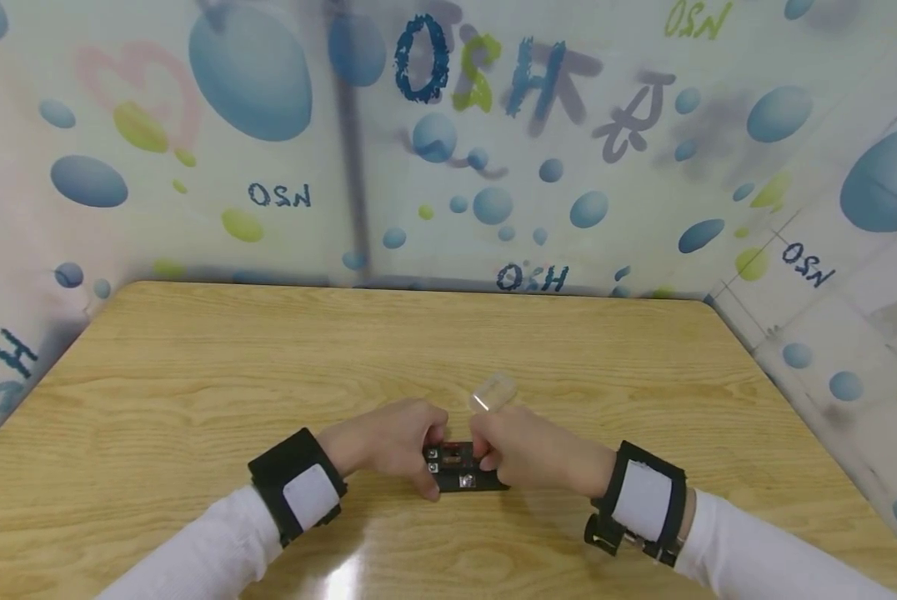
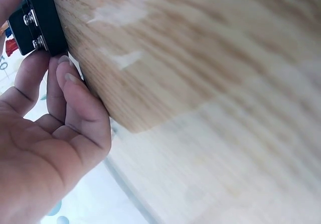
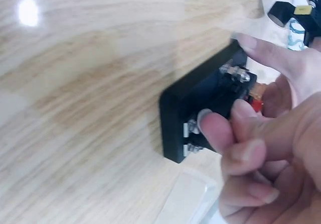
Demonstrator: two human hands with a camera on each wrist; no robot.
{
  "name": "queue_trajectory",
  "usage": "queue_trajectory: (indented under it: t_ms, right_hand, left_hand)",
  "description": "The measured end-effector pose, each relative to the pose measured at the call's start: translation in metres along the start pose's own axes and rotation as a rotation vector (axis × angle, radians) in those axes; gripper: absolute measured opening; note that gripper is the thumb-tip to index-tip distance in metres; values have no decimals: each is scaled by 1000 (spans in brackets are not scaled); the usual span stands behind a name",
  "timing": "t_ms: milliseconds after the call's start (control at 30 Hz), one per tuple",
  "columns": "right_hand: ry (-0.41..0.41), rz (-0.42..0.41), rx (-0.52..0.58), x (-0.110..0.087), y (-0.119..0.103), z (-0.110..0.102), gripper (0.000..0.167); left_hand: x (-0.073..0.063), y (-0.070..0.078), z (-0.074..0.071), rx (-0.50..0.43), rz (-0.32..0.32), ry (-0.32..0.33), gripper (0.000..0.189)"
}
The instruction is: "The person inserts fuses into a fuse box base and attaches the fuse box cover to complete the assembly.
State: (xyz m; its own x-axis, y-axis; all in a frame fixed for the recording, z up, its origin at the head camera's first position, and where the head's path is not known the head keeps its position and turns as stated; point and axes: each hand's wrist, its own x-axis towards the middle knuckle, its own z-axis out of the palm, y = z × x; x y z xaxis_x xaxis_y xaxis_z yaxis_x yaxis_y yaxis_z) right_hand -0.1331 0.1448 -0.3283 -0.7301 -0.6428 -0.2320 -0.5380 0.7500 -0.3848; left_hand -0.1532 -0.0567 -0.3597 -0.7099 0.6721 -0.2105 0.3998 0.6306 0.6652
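Wood-grain tabletop [image 1: 193,375] spreads beneath both hands. The left hand [image 1: 396,443] grips one end of a black device [image 1: 448,480] set between the hands; the right hand [image 1: 531,450] curls its fingers against the other end, though I cannot tell whether they pinch anything. Clear plastic [image 1: 493,392] lies just beyond the right knuckles. For fine work near the metal screws [image 3: 192,127] by the right fingertips, brace firmly left, turn gently right.

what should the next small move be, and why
Perhaps have the right hand gently twist an end screw: its fingers lie right beside it, while the left hand grips the opposite end of the black base, which should help hold it steady.
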Motion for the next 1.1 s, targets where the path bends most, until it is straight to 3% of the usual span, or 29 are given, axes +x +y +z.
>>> queue_trajectory:
  t_ms: [100, 200, 500, 767, 1000, 1100]
  right_hand:
    - [-13, 70, 32, 0, -3, -2, 20]
    - [-2, 83, 20, -1, -5, -2, 18]
    - [60, -29, -154, 0, -10, -2, 19]
    - [70, -30, -272, 0, -14, 1, 19]
    - [132, -93, -491, -10, -14, 11, 32]
    - [175, -138, -547, -15, -12, 16, 29]
  left_hand:
    - [0, 0, 1, -2, -1, -1, 40]
    - [0, 0, 1, -7, 0, -3, 40]
    - [2, -2, 1, 4, 3, -1, 40]
    - [3, -3, 2, -6, -6, -7, 40]
    - [2, -2, 1, -12, -1, -12, 40]
    - [2, -1, 1, -13, 4, -13, 40]
